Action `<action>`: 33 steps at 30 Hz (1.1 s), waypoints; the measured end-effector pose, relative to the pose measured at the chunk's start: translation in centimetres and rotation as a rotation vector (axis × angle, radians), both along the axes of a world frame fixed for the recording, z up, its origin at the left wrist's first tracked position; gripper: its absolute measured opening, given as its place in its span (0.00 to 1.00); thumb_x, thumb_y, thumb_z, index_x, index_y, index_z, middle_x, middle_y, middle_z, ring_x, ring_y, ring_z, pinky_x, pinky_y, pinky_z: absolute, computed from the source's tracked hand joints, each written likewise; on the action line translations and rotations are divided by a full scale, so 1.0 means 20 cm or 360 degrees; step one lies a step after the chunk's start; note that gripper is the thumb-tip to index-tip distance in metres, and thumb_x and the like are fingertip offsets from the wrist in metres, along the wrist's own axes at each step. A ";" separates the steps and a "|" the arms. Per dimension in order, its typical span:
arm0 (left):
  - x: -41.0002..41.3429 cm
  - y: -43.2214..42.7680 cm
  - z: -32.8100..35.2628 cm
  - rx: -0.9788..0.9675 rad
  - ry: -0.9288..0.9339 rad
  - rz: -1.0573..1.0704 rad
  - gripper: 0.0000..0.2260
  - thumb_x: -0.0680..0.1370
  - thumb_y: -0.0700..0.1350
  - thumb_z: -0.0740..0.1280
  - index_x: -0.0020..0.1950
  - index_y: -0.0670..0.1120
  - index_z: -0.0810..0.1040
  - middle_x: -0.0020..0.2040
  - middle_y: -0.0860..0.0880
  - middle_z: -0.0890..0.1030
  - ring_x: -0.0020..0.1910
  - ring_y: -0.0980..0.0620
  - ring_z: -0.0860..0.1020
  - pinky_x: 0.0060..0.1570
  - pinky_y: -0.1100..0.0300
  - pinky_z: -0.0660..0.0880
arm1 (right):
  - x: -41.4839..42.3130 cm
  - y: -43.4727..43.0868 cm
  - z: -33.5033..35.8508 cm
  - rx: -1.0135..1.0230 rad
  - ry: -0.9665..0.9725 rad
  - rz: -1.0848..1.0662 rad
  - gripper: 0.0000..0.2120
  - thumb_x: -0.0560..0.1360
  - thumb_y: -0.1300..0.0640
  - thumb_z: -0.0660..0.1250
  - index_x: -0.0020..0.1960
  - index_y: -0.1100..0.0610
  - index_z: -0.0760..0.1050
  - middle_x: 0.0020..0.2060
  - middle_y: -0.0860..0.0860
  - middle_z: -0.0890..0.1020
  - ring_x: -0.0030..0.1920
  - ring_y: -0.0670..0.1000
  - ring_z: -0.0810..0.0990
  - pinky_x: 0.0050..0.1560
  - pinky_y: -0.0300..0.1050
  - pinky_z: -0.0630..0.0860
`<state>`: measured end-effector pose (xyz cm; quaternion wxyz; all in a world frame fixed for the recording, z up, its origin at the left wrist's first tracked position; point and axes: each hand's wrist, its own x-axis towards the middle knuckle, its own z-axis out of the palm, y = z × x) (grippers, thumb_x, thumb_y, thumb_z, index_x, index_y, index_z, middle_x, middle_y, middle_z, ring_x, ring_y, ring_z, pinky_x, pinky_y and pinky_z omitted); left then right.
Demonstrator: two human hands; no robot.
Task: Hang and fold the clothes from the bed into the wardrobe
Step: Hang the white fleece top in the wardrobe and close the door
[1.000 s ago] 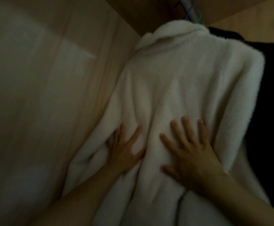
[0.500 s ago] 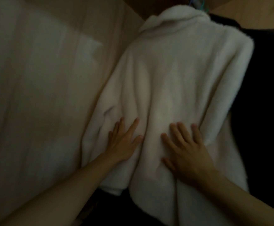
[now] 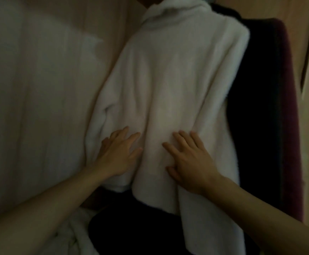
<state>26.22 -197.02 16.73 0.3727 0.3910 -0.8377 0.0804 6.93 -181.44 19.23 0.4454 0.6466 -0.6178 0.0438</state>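
Inside the dim wardrobe, against its pale side wall (image 3: 39,107): white fleece coat (image 3: 177,80) hung collar-up, long axis running top to bottom, hem skewed lower on the right. Left hand (image 3: 118,155) and right hand (image 3: 192,166) pressed flat on it, fingers spread, gripping nothing. Likely risks: slipping off its unseen hanger under a hard downward stroke, or snagging the dark clothes (image 3: 264,107) touching its right side.

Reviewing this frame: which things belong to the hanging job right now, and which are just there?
In the job:
white fleece coat, hanging
left hand, flat on it
right hand, flat on it

Just there:
dark garment hanging beside it
wardrobe wall
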 end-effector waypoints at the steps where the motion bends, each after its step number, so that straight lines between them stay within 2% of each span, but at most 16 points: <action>1: 0.03 0.05 0.00 -0.0010 -0.0067 0.0053 0.28 0.81 0.64 0.54 0.80 0.59 0.58 0.82 0.46 0.54 0.78 0.44 0.57 0.74 0.43 0.60 | -0.01 0.04 -0.02 0.0015 -0.0038 0.0043 0.33 0.73 0.39 0.63 0.75 0.49 0.64 0.75 0.61 0.64 0.76 0.62 0.60 0.77 0.58 0.47; 5: 0.12 0.34 0.00 -0.0042 -0.0220 0.0198 0.31 0.78 0.70 0.51 0.78 0.58 0.62 0.80 0.48 0.60 0.76 0.46 0.62 0.72 0.44 0.63 | -0.06 0.22 -0.10 0.0119 -0.0180 0.0220 0.34 0.76 0.40 0.61 0.77 0.47 0.56 0.78 0.59 0.55 0.78 0.60 0.51 0.77 0.58 0.45; 7: 0.14 0.52 0.00 -0.0050 -0.0253 0.0152 0.36 0.74 0.73 0.45 0.76 0.57 0.65 0.77 0.49 0.66 0.73 0.46 0.67 0.69 0.46 0.66 | -0.09 0.32 -0.13 0.0113 -0.0318 0.0333 0.34 0.77 0.40 0.61 0.78 0.45 0.53 0.79 0.58 0.52 0.78 0.59 0.50 0.76 0.56 0.48; 9: 0.13 0.72 -0.03 -0.0069 -0.0263 0.0123 0.38 0.72 0.72 0.43 0.75 0.56 0.67 0.75 0.50 0.69 0.71 0.47 0.69 0.68 0.47 0.67 | -0.12 0.44 -0.17 0.0076 -0.0480 0.0482 0.32 0.78 0.40 0.60 0.78 0.45 0.53 0.79 0.57 0.53 0.78 0.58 0.51 0.76 0.56 0.51; 14: 0.11 1.16 -0.19 -0.0014 -0.0377 0.0282 0.32 0.76 0.70 0.49 0.77 0.58 0.64 0.77 0.51 0.65 0.74 0.50 0.64 0.71 0.47 0.63 | -0.13 0.65 -0.33 0.0126 -0.0651 0.0589 0.32 0.80 0.39 0.56 0.79 0.43 0.48 0.79 0.53 0.48 0.79 0.54 0.47 0.77 0.57 0.50; 17: 0.15 1.41 -0.25 0.0046 -0.0523 0.0328 0.29 0.79 0.69 0.48 0.78 0.60 0.59 0.78 0.53 0.61 0.75 0.52 0.60 0.72 0.47 0.59 | -0.08 0.77 -0.42 0.0256 -0.0729 0.0636 0.33 0.81 0.40 0.56 0.79 0.41 0.43 0.79 0.51 0.44 0.78 0.52 0.45 0.77 0.58 0.50; 21: 0.24 1.69 -0.27 0.0052 -0.0559 0.0302 0.31 0.79 0.69 0.46 0.79 0.57 0.61 0.78 0.54 0.62 0.74 0.52 0.62 0.71 0.43 0.60 | -0.04 0.97 -0.46 0.0336 -0.0762 0.0697 0.34 0.80 0.41 0.58 0.79 0.39 0.42 0.79 0.49 0.44 0.78 0.52 0.48 0.76 0.58 0.53; 26: 0.29 1.89 -0.25 0.0099 -0.0651 0.0286 0.27 0.81 0.65 0.50 0.79 0.58 0.58 0.79 0.55 0.59 0.76 0.53 0.59 0.75 0.44 0.55 | 0.01 1.22 -0.46 0.0368 -0.0719 0.0605 0.34 0.80 0.40 0.58 0.80 0.41 0.44 0.80 0.50 0.47 0.78 0.52 0.50 0.75 0.58 0.56; 33: 0.19 2.10 -0.46 0.0141 -0.0630 -0.0044 0.28 0.81 0.66 0.49 0.79 0.58 0.59 0.79 0.54 0.60 0.76 0.51 0.58 0.76 0.42 0.51 | -0.01 1.65 -0.54 0.0373 -0.0815 0.0285 0.35 0.79 0.40 0.61 0.79 0.42 0.47 0.79 0.51 0.50 0.78 0.53 0.52 0.74 0.57 0.59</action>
